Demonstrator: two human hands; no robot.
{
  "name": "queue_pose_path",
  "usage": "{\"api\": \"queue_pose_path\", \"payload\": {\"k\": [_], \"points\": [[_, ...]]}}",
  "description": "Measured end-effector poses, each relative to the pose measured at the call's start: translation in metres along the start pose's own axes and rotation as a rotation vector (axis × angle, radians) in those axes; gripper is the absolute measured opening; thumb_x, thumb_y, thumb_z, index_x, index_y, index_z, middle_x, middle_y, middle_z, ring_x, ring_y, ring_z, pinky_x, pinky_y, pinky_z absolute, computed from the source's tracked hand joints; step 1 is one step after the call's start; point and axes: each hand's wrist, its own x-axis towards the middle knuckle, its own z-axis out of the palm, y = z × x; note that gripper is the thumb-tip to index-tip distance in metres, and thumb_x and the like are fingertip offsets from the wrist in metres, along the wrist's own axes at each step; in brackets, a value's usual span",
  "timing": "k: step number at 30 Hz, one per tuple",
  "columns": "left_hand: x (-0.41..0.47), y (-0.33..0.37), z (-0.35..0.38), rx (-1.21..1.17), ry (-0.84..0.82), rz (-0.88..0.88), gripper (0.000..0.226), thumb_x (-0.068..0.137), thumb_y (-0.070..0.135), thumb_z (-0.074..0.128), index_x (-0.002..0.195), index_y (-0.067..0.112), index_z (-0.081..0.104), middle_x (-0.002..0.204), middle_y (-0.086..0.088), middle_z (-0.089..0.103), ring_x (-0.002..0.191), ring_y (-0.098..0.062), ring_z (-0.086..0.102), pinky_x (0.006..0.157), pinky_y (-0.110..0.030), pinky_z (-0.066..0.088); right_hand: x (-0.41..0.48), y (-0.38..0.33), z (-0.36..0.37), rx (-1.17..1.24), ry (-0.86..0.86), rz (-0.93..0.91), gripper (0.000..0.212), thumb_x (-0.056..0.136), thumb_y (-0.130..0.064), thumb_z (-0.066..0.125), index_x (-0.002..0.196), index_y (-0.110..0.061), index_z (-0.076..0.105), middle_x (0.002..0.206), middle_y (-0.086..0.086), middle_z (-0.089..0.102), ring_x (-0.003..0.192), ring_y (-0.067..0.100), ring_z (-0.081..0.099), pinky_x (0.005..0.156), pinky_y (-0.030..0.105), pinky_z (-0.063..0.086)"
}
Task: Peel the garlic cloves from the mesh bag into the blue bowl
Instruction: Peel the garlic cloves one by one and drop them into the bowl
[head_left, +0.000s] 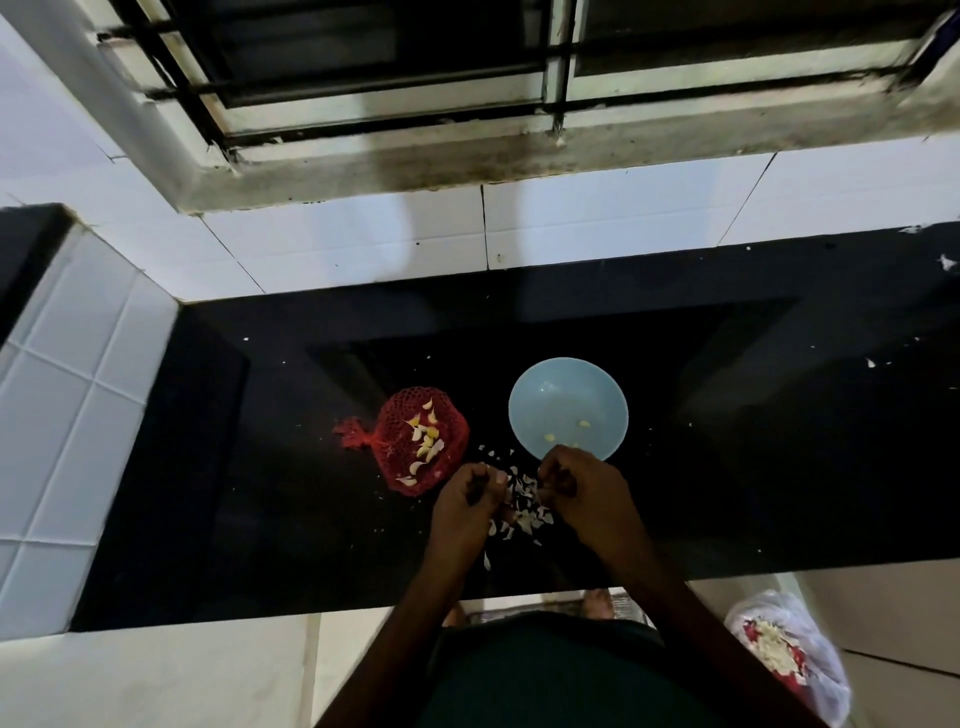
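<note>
Head view: the 2 hands, left hand (470, 499) and right hand (582, 491), had fingers curled over scattered peels (524, 512); any grasped clove could not be determined. Mesh bag (396, 431) with garlic cloves (427, 442) lay left on the counter (260, 467). Blue bowl (563, 387) stood just behind.

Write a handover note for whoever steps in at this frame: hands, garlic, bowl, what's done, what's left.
Left hand and right hand: fingers curled, close together above the peel scraps; what they pinch is too small to tell.
Mesh bag: on the black counter, left of the blue bowl, with unpeeled cloves in it.
Done: a few peeled cloves lie in the bowl.
Left: peel the cloves in the bag into the bowl.
</note>
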Motion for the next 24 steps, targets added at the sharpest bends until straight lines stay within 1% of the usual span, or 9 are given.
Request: {"api": "queue_pose_path", "payload": {"k": [2, 4, 6, 9, 13, 17, 19, 21, 24], "points": [[-0.001, 0.000, 0.002, -0.001, -0.025, -0.001, 0.017, 0.100, 0.014, 0.062, 0.098, -0.002, 0.063, 0.078, -0.008, 0.068, 0.062, -0.015, 0.066, 0.062, -0.027, 0.056, 0.000, 0.000, 0.000, -0.008, 0.036, 0.027, 0.019, 0.079, -0.023, 0.084, 0.081, -0.025, 0.065, 0.078, -0.010, 0.067, 0.072, 0.002, 0.064, 0.067, 0.026, 0.054], [-0.001, 0.001, 0.004, 0.015, -0.046, 0.001, 0.018, 0.100, 0.018, 0.062, 0.092, 0.002, 0.064, 0.074, -0.007, 0.067, 0.061, -0.014, 0.066, 0.062, -0.026, 0.056, -0.001, 0.000, -0.001, -0.061, 0.060, 0.018, 0.014, 0.088, -0.040, 0.074, 0.086, -0.028, 0.067, 0.078, -0.012, 0.070, 0.073, 0.000, 0.065, 0.067, 0.025, 0.053], [0.000, 0.002, 0.006, 0.032, -0.046, 0.012, 0.021, 0.100, 0.022, 0.063, 0.087, 0.006, 0.063, 0.070, -0.006, 0.066, 0.059, -0.014, 0.065, 0.061, -0.024, 0.053, -0.002, 0.000, -0.001, -0.096, 0.033, -0.033, 0.011, 0.094, -0.044, 0.065, 0.098, -0.034, 0.069, 0.089, -0.015, 0.072, 0.082, -0.002, 0.066, 0.074, 0.023, 0.053], [0.003, 0.001, 0.008, 0.074, -0.050, 0.029, 0.022, 0.099, 0.026, 0.063, 0.086, 0.009, 0.066, 0.072, -0.007, 0.070, 0.058, -0.014, 0.066, 0.060, -0.024, 0.053, -0.002, -0.003, 0.000, -0.008, -0.060, -0.034, 0.019, 0.092, -0.049, 0.065, 0.107, -0.039, 0.069, 0.099, -0.019, 0.072, 0.091, -0.002, 0.067, 0.083, 0.026, 0.055], [0.003, 0.003, 0.012, 0.067, -0.062, 0.018, 0.024, 0.100, 0.026, 0.062, 0.084, 0.010, 0.067, 0.066, -0.001, 0.070, 0.055, -0.014, 0.064, 0.058, -0.023, 0.052, -0.002, -0.006, 0.000, 0.150, -0.043, 0.004, 0.005, 0.087, -0.029, 0.076, 0.093, -0.028, 0.075, 0.087, -0.013, 0.075, 0.083, 0.002, 0.070, 0.081, 0.035, 0.058], [0.003, 0.003, 0.014, 0.028, -0.061, -0.037, 0.046, 0.107, 0.034, 0.047, 0.085, -0.003, 0.065, 0.064, -0.007, 0.063, 0.054, -0.014, 0.061, 0.056, -0.023, 0.051, 0.005, 0.000, -0.018, 0.213, 0.042, 0.105, 0.010, 0.085, -0.017, 0.079, 0.084, -0.024, 0.072, 0.079, -0.008, 0.075, 0.075, 0.002, 0.071, 0.073, 0.022, 0.056], [0.006, 0.003, 0.013, 0.030, -0.058, -0.061, 0.048, 0.107, 0.035, 0.047, 0.086, -0.003, 0.066, 0.068, -0.010, 0.064, 0.056, -0.015, 0.062, 0.058, -0.026, 0.052, 0.014, 0.008, -0.029, 0.220, 0.094, 0.162, 0.011, 0.086, -0.017, 0.079, 0.083, -0.022, 0.071, 0.079, -0.006, 0.075, 0.070, 0.002, 0.070, 0.069, 0.019, 0.055], [0.011, 0.002, 0.013, 0.102, -0.061, -0.071, 0.039, 0.105, 0.033, 0.053, 0.090, 0.000, 0.069, 0.076, -0.010, 0.070, 0.059, -0.012, 0.065, 0.060, -0.022, 0.053, 0.025, 0.018, -0.037, 0.204, 0.121, 0.200, 0.012, 0.086, -0.018, 0.079, 0.081, -0.022, 0.069, 0.081, -0.003, 0.075, 0.069, 0.007, 0.072, 0.071, 0.028, 0.059], [0.019, 0.003, 0.012, 0.169, -0.083, -0.023, 0.013, 0.101, 0.021, 0.062, 0.096, 0.014, 0.071, 0.089, -0.002, 0.074, 0.067, -0.008, 0.070, 0.065, -0.019, 0.055, 0.041, 0.029, -0.039, 0.143, 0.118, 0.202, 0.018, 0.090, -0.009, 0.072, 0.079, -0.022, 0.066, 0.078, 0.000, 0.074, 0.073, 0.014, 0.074, 0.076, 0.044, 0.062]]}}
